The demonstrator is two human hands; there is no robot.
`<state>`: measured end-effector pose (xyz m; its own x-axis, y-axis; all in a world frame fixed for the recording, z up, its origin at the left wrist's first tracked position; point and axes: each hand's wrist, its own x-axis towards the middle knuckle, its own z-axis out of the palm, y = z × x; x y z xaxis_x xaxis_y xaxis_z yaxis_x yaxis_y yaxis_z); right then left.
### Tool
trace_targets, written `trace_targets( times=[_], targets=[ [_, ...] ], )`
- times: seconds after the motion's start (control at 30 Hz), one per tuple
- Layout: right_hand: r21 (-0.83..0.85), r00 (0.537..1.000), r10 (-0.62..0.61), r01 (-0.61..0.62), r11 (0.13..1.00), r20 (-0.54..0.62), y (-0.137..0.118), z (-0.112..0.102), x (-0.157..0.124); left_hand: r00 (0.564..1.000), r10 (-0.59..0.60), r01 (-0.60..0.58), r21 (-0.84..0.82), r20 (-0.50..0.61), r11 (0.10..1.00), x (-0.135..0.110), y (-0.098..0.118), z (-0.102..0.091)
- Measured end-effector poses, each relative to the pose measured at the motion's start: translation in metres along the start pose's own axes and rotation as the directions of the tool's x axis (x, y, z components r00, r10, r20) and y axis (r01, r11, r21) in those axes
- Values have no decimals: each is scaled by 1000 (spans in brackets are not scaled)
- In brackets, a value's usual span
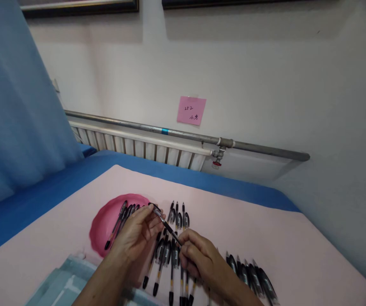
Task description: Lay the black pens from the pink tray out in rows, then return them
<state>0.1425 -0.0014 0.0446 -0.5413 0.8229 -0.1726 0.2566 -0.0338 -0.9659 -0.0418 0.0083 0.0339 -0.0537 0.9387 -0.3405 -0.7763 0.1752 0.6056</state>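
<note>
A black gel pen is held slantwise between my two hands above the pink cloth. The thumb and fingers of my left hand pinch its upper end, where a clear cap with a black clip sits. My right hand has its fingers curled round the lower end. Beneath my hands lie several pens in a row, their black ends toward me. Just beyond them are loose pen caps with dark pen tips behind. Part of the row is hidden by my right hand.
A pink scalloped dish with several pens stands left of my hands. More pens and caps lie at the right. A pale blue bag or cloth lies at front left. Beyond the table are a blue curtain and radiator.
</note>
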Motion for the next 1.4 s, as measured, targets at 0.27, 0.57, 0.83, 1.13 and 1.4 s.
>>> trace_targets(
  times=[0.27, 0.57, 0.83, 1.13, 1.4],
  targets=[
    [115, 998, 56, -56, 992, 2, 4, 0, 0, 999, 22, -22, 11, -43, 1000, 0, 4, 0],
    [15, 997, 6, -5, 1000, -71, 9, 2, 2, 991, 135, -137, 121, 21, 983, -6, -10, 10],
    [-256, 954, -194, 133, 957, -228, 7, 12, 0, 991, 135, -136, 204, 18, 970, -10, -32, 18],
    [-297, 930, -217, 125, 947, -298, 11, 17, -2, 987, 154, -159, 218, 39, 963, -15, -43, 22],
    [-63, 965, -74, 60, 996, -252, 5, 7, 8, 971, 240, -226, 332, -3, 916, -14, -4, 16]
  ],
)
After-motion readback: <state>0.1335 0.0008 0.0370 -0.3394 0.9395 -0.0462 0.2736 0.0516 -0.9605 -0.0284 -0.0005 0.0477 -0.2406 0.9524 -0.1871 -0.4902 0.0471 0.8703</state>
